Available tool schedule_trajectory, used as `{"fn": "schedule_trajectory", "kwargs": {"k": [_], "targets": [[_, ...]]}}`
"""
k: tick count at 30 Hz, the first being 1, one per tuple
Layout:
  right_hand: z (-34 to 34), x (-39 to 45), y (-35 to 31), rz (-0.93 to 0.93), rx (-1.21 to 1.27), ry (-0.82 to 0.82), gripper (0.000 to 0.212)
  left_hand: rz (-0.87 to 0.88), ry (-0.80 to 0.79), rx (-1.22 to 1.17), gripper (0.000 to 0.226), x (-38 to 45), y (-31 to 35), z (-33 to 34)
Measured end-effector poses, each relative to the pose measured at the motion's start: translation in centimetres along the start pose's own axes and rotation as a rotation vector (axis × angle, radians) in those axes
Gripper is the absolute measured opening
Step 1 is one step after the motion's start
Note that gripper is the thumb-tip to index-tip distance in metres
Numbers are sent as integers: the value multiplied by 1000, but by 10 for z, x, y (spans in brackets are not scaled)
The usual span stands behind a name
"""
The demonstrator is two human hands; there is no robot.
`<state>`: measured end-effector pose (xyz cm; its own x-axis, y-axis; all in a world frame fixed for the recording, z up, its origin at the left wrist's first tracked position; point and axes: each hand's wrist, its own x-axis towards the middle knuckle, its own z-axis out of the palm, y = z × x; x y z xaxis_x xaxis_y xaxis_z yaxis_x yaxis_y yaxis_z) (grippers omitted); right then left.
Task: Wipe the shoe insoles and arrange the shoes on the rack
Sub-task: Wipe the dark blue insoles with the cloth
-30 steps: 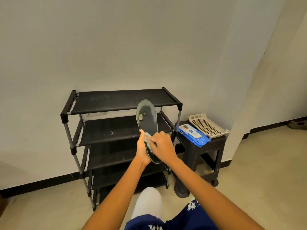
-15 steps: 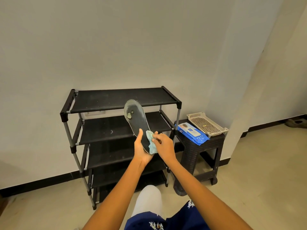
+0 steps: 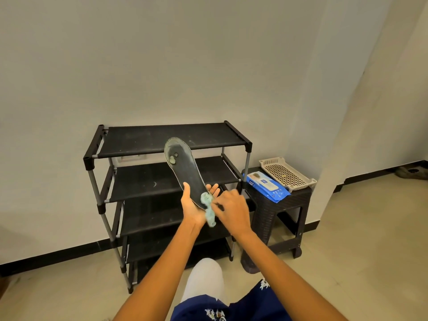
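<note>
Pale plastered wall and beige tiled floor frame the black four-tier shoe rack [image 3: 162, 172], its dusty fabric shelves stretched between grey metal tubes and black plastic corner joints; every shelf I can see is bare.

I hold the long, dark, flat shoe insole [image 3: 185, 172] in front of the rack, tilted with its rounded toe end up and to the left, over the edge of the top shelf. Its surface is matte and worn, with a paler rim and two small light patches near the toe. My left hand [image 3: 195, 205] cups the heel end from beneath, thumb on one side and fingers [image 3: 214, 189] showing past the other edge. My right hand [image 3: 231, 210], blurred, pinches a crumpled pale blue wipe [image 3: 208, 208] against the heel end of the insole; the wipe's tail hangs below it.

Right of the rack stands a dark brown woven-pattern plastic stool [image 3: 280, 218]. On its top lie a glossy blue soft pack of wet wipes [image 3: 266, 186] with a white flap, and just beside it a cream plastic tray with a perforated base [image 3: 286, 173], with nothing visible inside.
</note>
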<state>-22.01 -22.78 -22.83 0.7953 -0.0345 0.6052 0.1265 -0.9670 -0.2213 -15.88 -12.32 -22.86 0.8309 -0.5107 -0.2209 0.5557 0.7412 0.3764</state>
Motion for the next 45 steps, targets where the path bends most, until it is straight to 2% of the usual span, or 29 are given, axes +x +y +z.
{"fn": "schedule_trajectory", "kwargs": {"k": [3, 6, 12, 15, 17, 19, 21, 27, 29, 32, 35, 38, 42, 45], "targets": [[3, -3, 11, 40, -17, -78, 17, 78, -22, -81, 66, -2, 2, 16], [18, -22, 0, 76, 87, -71, 14, 119, -56, -11, 62, 2, 8, 41], [6, 6, 6, 621, 563, 94, 9, 75, -37, 54, 63, 5, 10, 38], [-3, 28, 7, 732, 711, 229, 10, 85, 3, 43, 64, 7, 6, 25], [-4, 36, 2, 733, 803, 270, 17, 83, 16, 46, 64, 8, 2, 21], [1, 36, -5, 657, 824, 174, 21, 83, 2, 66, 64, 6, -1, 23], [8, 28, -13, 558, 707, 43, 24, 80, 3, 101, 67, 6, -3, 25], [6, 0, -23, 139, 487, -57, 23, 34, 73, 9, 66, 15, 2, 8], [8, 10, -7, 197, 381, -65, 21, 42, 33, 27, 69, 12, -2, 6], [4, 25, 1, 368, 411, -68, 26, 80, -17, 39, 67, 6, -5, 11], [0, 21, -14, 342, 549, -144, 40, 50, 1, -2, 68, 5, 1, 12], [8, 17, -16, 309, 488, -267, 34, 1, 39, -30, 68, 7, 5, 7], [9, 29, -3, 397, 300, -192, 26, 29, 10, -2, 68, 5, -5, 2], [4, 21, -10, 314, 297, -171, 23, 31, 25, -15, 70, 5, -2, -1]]}}
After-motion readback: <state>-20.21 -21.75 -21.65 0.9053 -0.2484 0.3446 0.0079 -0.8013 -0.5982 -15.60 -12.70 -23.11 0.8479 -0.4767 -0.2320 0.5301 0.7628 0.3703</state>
